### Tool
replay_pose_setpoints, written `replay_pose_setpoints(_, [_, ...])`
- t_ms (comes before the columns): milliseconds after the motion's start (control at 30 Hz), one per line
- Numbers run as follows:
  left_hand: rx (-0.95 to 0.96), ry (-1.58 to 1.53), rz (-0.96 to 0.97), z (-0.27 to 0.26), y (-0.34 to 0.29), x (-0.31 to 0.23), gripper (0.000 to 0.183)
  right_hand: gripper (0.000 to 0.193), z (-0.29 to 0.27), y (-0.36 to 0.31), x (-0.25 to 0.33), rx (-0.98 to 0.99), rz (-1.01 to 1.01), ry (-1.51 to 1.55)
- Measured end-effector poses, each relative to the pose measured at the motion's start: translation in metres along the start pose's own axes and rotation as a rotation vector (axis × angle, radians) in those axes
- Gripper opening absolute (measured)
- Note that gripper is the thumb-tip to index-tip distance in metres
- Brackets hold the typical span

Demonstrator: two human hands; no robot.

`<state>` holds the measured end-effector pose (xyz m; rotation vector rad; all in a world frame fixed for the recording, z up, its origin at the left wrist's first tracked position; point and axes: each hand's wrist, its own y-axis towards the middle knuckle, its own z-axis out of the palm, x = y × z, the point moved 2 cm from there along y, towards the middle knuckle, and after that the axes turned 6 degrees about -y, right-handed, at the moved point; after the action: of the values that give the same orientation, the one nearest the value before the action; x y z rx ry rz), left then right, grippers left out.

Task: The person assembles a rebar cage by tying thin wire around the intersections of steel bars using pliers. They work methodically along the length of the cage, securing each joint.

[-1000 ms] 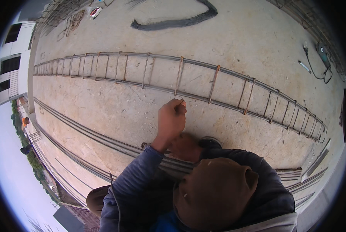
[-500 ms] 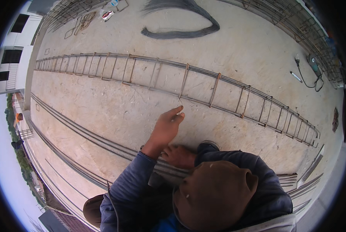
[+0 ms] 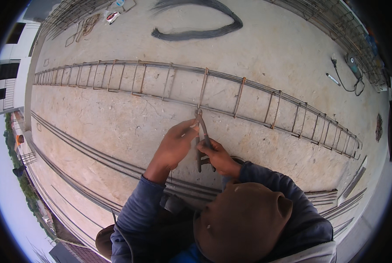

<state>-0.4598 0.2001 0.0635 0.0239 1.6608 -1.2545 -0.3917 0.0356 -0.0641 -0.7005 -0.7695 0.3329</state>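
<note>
A long steel rebar cage [image 3: 236, 101], crossed by rusty stirrups, lies over the concrete floor. My right hand [image 3: 222, 158] grips the handles of dark pincers [image 3: 205, 136], whose jaws meet the cage's near bar at a stirrup's foot. Beside those jaws is my left hand [image 3: 172, 142], slightly blurred, its thumb and fingers brought together. Whatever it pinches there is hidden. A brown cloth-covered shape [image 3: 244, 215] covers part of the view between my sleeves.
Loose long bars [image 3: 95, 146] run along the floor on the near side. Beyond the cage lies a bent bundle of dark wire [image 3: 204, 35]. An angle grinder [image 3: 352, 63] with its cord and a marker [image 3: 333, 79] rest at far right. More cages [image 3: 323, 22] line the back.
My right hand has come up from low beside the floor bars, now with pincers in it, their jaws at the cage. My left hand has shifted slightly left and down.
</note>
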Motion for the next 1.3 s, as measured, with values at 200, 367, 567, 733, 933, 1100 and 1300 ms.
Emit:
replay_pose_setpoints(200, [-0.039,0.135,-0.07,0.001,-0.007,-0.015,0.053,0.019,0.024,-0.01,-0.002,0.087,-0.01,0.267])
replay_pose_setpoints(367, [-0.034,0.281,0.01,-0.001,-0.013,-0.007,0.053,0.022,0.027,-0.012,0.003,0.11,-0.019,0.338])
replay_pose_setpoints(567, [-0.055,0.28,-0.104,0.004,-0.02,-0.016,0.05,0.031,0.028,-0.008,0.006,0.235,-0.08,0.45])
replay_pose_setpoints(733, [-0.119,0.329,-0.044,0.006,-0.045,-0.009,0.044,0.036,0.035,-0.008,0.014,0.247,0.018,0.499])
replay_pose_setpoints(933, [-0.073,0.09,-0.052,0.019,-0.044,-0.023,0.046,0.038,0.034,-0.01,0.011,0.293,0.056,0.57])
replay_pose_setpoints(1100, [-0.059,0.109,-0.101,0.023,-0.045,-0.027,0.045,0.038,0.032,-0.01,0.014,0.365,0.044,0.617])
replay_pose_setpoints(1300, [-0.072,0.276,-0.092,0.018,-0.052,-0.01,0.045,0.047,0.044,-0.011,0.02,0.354,0.165,0.686])
